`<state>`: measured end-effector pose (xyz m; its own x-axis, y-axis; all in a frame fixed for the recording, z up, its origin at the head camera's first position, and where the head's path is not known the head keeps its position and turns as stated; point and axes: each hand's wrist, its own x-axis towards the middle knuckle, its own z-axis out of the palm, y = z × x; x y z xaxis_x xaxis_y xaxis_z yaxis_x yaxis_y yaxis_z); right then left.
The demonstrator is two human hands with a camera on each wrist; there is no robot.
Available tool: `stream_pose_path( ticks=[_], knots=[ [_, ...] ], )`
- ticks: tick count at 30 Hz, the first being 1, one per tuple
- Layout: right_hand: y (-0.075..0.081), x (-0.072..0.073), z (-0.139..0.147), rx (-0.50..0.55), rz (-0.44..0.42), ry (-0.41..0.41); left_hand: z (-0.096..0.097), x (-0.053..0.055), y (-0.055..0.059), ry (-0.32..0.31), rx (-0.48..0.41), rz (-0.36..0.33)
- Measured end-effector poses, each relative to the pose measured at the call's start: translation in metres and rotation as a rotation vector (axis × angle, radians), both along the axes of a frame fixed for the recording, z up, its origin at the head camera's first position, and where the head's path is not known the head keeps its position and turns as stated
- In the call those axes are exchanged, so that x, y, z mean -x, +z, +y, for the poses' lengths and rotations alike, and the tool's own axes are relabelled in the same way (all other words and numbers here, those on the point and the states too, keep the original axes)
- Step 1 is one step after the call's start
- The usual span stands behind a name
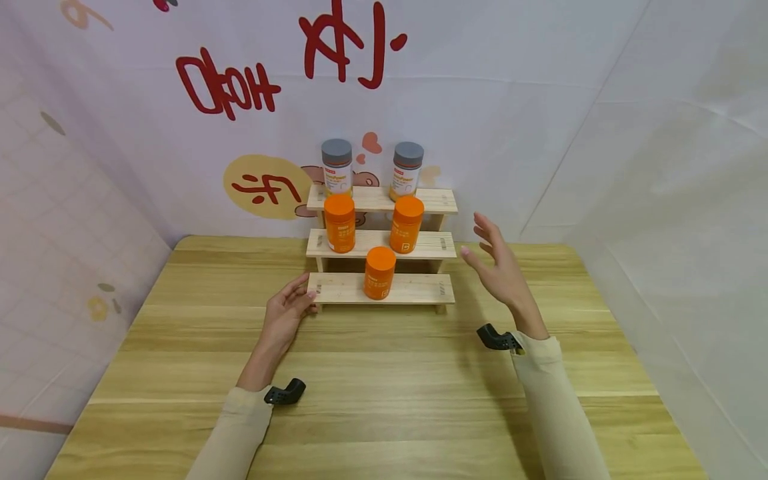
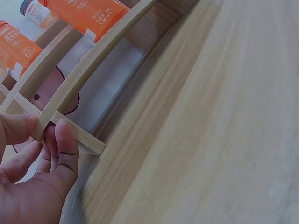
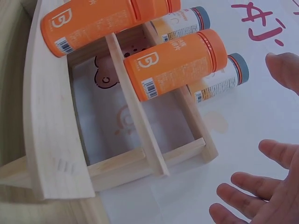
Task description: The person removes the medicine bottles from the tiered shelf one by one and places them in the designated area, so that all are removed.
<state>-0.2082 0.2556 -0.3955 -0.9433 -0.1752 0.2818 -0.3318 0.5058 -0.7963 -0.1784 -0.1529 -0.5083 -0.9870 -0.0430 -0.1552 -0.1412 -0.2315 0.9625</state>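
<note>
A three-step wooden rack (image 1: 414,288) stands at the back of the table. My left hand (image 1: 285,315) pinches the left end of its lowest board, thumb on top and fingers curled beneath, as the left wrist view shows. To the right of the rack my right hand (image 1: 499,270) hangs in the air, fingers spread and apart from the wood. One orange bottle (image 1: 379,273) is upright on the lowest board. On the middle board are a left orange bottle (image 1: 341,224) and a right orange bottle (image 3: 177,63). The top board bears two grey-capped white bottles (image 1: 337,167), partly hidden by the orange ones.
Behind the rack hangs a white wall cloth (image 1: 504,133) with red lettering and cartoon prints. Similar cloth encloses the left and right sides. The wood-grain table (image 1: 384,393) extends in front of the rack toward the person.
</note>
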Motion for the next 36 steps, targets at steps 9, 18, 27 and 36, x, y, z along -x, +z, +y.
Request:
stream_pose_path(
  ticks=[9, 18, 27, 36],
  knots=[
    [0.007, 0.011, -0.007, 0.031, -0.005, 0.027, 0.0, 0.001, 0.0, -0.009, -0.004, 0.005],
    [0.011, 0.022, -0.021, 0.08, -0.027, 0.065, -0.006, -0.001, 0.001, -0.008, 0.011, 0.019],
    [0.023, 0.032, -0.031, 0.079, -0.035, 0.067, -0.002, 0.0, 0.0, -0.019, 0.012, 0.003],
    [0.032, 0.042, -0.041, 0.081, -0.034, 0.052, -0.002, 0.0, -0.002, -0.012, 0.004, -0.005]
  ],
)
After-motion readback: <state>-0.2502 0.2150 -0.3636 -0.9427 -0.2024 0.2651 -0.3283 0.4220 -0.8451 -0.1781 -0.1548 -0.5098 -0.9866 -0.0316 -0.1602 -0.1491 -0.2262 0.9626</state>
